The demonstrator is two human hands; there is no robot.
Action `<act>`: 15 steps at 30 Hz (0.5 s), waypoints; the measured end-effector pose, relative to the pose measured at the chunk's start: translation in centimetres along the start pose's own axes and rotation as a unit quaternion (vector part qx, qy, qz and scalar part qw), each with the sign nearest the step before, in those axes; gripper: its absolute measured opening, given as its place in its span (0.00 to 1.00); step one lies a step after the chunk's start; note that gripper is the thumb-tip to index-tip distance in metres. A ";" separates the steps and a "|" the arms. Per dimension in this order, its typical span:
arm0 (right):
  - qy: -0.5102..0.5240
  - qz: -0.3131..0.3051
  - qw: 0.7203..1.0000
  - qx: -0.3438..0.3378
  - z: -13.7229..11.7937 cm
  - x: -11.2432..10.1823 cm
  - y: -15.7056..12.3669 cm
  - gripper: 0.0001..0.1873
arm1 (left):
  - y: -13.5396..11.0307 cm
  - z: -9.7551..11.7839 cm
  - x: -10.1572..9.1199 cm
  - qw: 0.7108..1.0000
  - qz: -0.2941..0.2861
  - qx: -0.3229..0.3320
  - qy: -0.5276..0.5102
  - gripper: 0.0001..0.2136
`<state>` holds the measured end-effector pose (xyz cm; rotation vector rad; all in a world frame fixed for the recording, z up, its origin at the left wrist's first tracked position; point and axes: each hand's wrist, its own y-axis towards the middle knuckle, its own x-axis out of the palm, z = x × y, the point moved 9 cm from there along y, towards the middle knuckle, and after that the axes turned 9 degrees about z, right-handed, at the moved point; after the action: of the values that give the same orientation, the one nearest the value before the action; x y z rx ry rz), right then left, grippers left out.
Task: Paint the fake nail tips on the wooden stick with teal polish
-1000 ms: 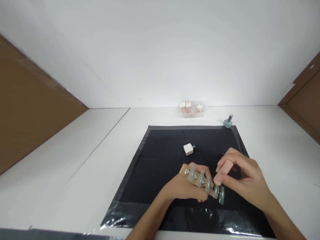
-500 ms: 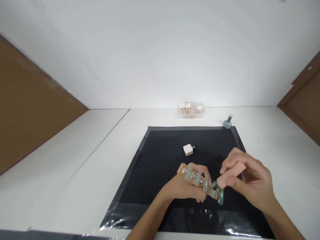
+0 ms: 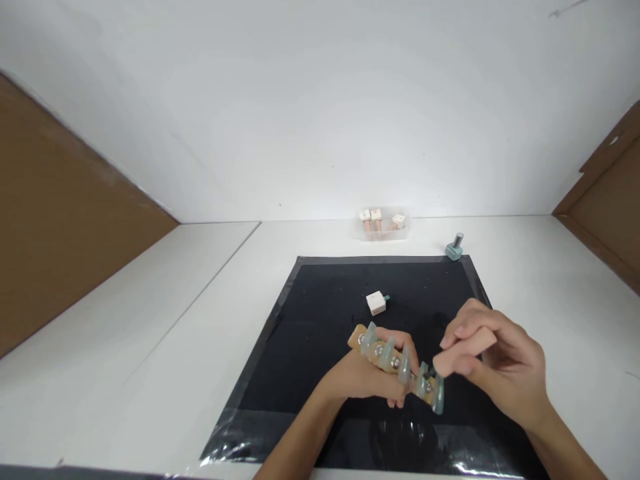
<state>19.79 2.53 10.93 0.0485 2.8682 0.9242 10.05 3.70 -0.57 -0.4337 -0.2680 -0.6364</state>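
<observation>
My left hand [image 3: 367, 377] is closed around a tan holder strip [image 3: 395, 365] that carries several pale teal false nails on metal studs. The strip is tilted, its right end lower. My right hand [image 3: 495, 367] is closed in a pinch on a small peach-coloured block [image 3: 463, 351], whose tip sits at the strip's right end. Both hands hover over the front part of a black mat [image 3: 325, 320]. A white cube with a teal brush tip [image 3: 377, 303] lies on the mat beyond my hands.
A teal nail polish bottle [image 3: 455, 248] stands off the mat's far right corner. A clear tray [image 3: 383, 225] with several peach pieces sits by the back wall. Brown cardboard panels flank the white table [image 3: 150, 333] on both sides.
My left hand has shifted the strip slightly left and tilted it more. My right hand has drawn a little to the right, with the peach block still at the strip's right end.
</observation>
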 end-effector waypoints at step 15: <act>0.061 0.035 0.997 0.040 0.3 -0.8 -0.2 0.05 | 0.0 -0.2 0.8 0.996 -0.030 0.009 -0.079 0.12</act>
<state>20.61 2.47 10.70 0.1049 3.0343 0.8520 10.73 3.21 -0.48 -0.4598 -0.4374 -0.6586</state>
